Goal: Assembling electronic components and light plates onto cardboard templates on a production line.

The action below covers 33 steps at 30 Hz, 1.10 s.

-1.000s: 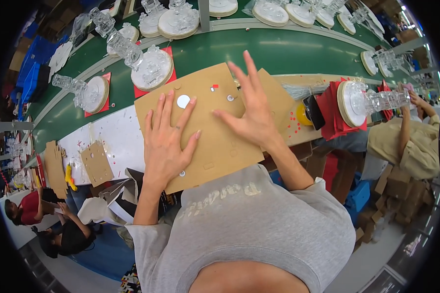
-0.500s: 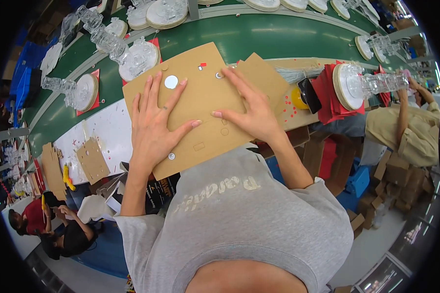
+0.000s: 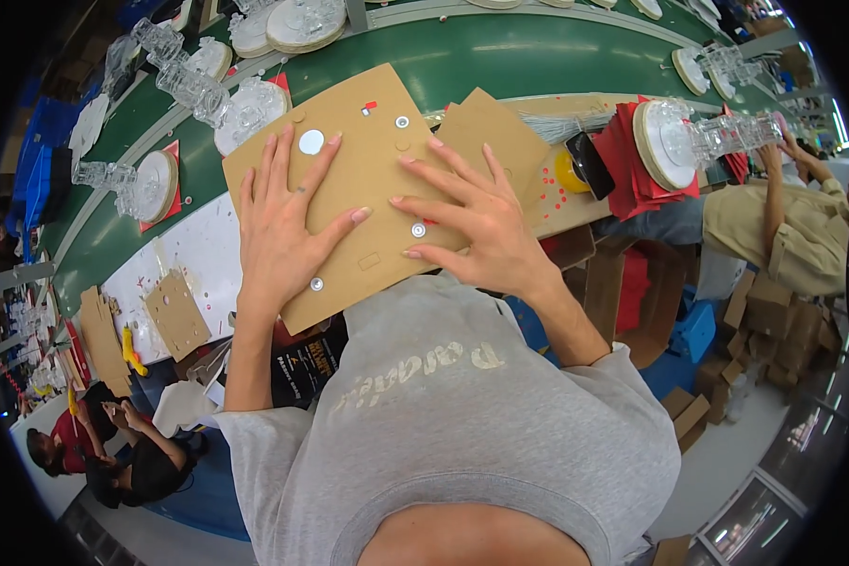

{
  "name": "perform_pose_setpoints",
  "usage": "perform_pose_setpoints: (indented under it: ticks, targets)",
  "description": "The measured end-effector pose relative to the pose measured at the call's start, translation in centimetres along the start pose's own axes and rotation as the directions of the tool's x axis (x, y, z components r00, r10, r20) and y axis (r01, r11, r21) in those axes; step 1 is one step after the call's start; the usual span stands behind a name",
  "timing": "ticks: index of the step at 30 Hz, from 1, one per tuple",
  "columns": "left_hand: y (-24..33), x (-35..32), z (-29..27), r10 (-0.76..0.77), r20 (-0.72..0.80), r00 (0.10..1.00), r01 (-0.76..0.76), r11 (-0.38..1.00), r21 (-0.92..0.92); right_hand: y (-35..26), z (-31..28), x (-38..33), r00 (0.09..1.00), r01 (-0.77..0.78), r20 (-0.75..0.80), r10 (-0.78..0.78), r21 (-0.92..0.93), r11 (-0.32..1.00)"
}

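A brown cardboard sheet [image 3: 354, 113] with round holes and small metal studs lies at the near edge of the green conveyor belt [image 3: 500, 61]. My left hand [image 3: 288, 222] presses flat on its left half, fingers spread, just below a white round hole. My right hand [image 3: 472, 222] lies flat on its right half, fingers pointing left, beside a silver stud. A second cardboard piece [image 3: 495, 132] sticks out from under the sheet at the right.
Clear glass lamp parts on round bases [image 3: 245, 108] stand along the belt on red pads. A glass piece on a disc [image 3: 674, 141] sits at right over red sheets, near another person's arm [image 3: 792, 203]. Cardboard cut-outs [image 3: 174, 316] lie on a white board at left. People sit lower left.
The cardboard sheet has slid toward me with both hands flat on it. My right hand has shifted lower on the sheet, its fingers now pointing left.
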<state>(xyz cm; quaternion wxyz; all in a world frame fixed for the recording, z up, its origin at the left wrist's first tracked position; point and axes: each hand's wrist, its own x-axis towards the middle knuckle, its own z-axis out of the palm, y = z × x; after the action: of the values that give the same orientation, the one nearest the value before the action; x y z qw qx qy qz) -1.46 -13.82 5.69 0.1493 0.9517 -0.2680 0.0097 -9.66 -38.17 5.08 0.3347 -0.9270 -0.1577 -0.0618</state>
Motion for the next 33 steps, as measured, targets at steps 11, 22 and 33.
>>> perform_pose_setpoints:
  ticks: [11,22,33]
  targets:
    - [0.1,0.9,0.6,0.015,-0.039,0.999,-0.015,1.000,-0.003,-2.0,2.0,2.0,0.988,0.121,-0.107,-0.109,0.114,0.986]
    - [-2.1,2.6,1.4,-0.034,-0.089,0.995,0.008,0.963,-0.270,0.7,1.4,3.6,0.848,0.494,-0.171,-0.501,-0.084,0.865]
    - [-2.4,1.6,1.5,-0.429,-0.226,0.874,-0.082,0.328,-0.941,0.1,0.5,2.5,0.933,0.358,-0.042,-0.356,0.046,0.933]
